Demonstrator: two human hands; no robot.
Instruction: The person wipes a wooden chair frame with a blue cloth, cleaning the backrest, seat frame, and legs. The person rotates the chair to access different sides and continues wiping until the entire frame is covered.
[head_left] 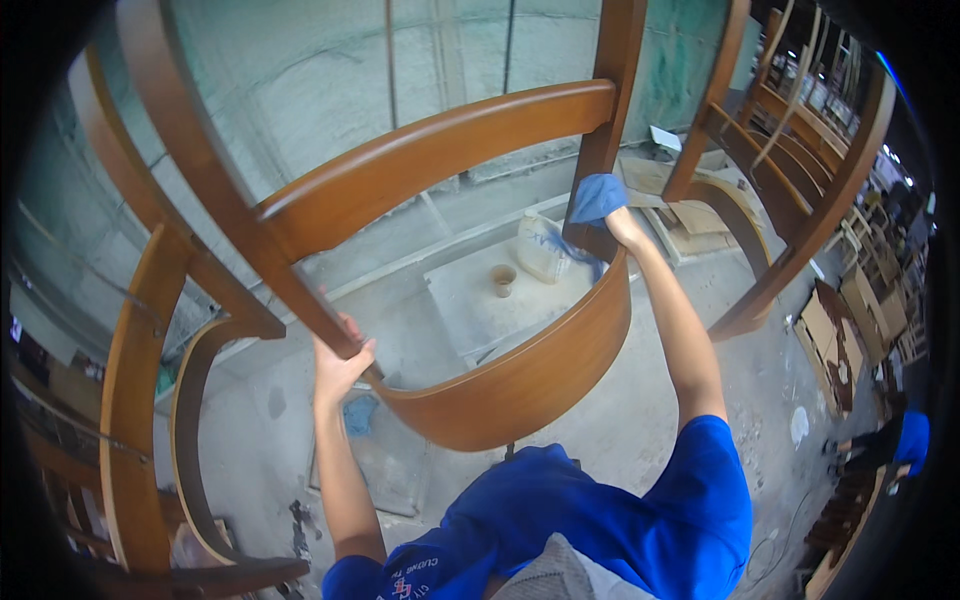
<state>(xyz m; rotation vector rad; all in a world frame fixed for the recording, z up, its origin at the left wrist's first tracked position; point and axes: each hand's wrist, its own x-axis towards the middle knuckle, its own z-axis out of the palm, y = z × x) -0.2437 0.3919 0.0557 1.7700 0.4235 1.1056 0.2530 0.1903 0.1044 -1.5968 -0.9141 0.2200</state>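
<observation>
In front of me is a glossy brown wooden chair frame [430, 165], with two long posts, a curved slat and a deeper curved band. My left hand [340, 368] is wrapped round the lower part of its left post. At the right post my right hand [622, 226] holds a blue cloth [599, 198] against the wood, near where the curved band meets it. The cloth covers most of those fingers.
Similar frames stand or hang on the left [130, 400] and the right [790, 260]. Beyond the band, a white jug [543, 247] and a small cup [503, 280] rest on a pale board [450, 290]. Flattened cardboard [835, 345] lies at right, near another person [910, 440]. A blue rag [360, 414] lies low at left.
</observation>
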